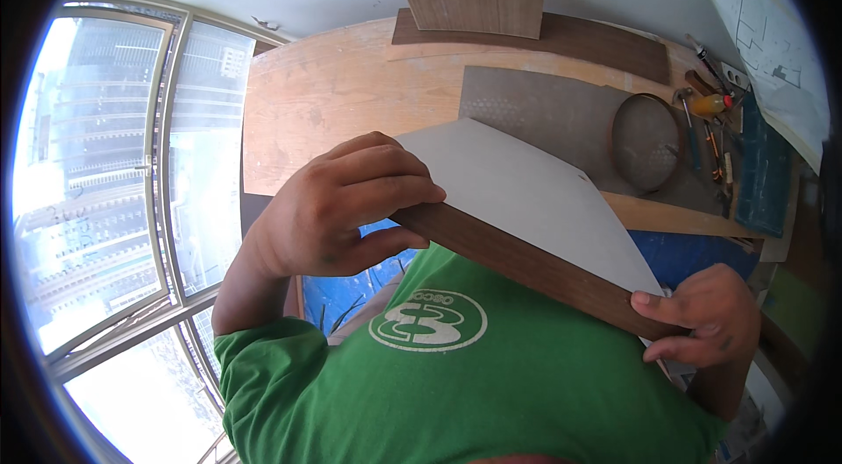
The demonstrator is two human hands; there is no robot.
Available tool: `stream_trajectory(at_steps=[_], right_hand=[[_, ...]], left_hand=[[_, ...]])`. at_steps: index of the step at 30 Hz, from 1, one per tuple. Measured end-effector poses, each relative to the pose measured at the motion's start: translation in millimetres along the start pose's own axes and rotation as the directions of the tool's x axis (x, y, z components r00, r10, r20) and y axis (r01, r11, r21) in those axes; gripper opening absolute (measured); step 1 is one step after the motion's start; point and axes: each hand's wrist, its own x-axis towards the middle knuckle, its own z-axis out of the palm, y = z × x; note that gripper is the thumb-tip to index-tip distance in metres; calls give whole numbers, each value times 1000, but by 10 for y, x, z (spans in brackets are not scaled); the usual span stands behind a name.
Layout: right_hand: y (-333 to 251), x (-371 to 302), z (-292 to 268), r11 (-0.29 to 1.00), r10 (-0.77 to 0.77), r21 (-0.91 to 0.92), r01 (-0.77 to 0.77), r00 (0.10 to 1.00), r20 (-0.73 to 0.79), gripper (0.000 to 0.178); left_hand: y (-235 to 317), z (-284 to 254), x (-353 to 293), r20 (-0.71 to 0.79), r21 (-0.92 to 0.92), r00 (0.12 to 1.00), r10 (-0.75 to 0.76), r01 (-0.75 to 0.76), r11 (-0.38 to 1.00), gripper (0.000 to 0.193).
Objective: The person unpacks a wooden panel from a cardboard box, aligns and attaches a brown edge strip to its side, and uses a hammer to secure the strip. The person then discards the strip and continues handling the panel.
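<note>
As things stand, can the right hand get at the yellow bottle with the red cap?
Probably not: the right hand is gripping one end of the dark brown strip, and the bottle is farther off among the tools. Nothing seems to cover it, so a freed hand might reach it.

Green shirt, chest: white oval emblem, small lettering along its hem-side rim, large rounded symbol inside. Pale sheet by far right corner of worktable: dark line drawing, any writing too small to read. Grey panel on worktable: pale speckles near its left edge, not legible as text.
</note>
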Motion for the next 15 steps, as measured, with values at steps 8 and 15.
stream_trajectory(at_steps=[8,15], right_hand=[[36,4,18,999,16,35,-15,1000,-20,70],[23,-71,42,999,32,30,-31,999,-32,70]], left_hand=[[-33,18,31,5,37,1000,5,-5,999,43],[79,61,12,8,57,999,-43,43,997,44]])
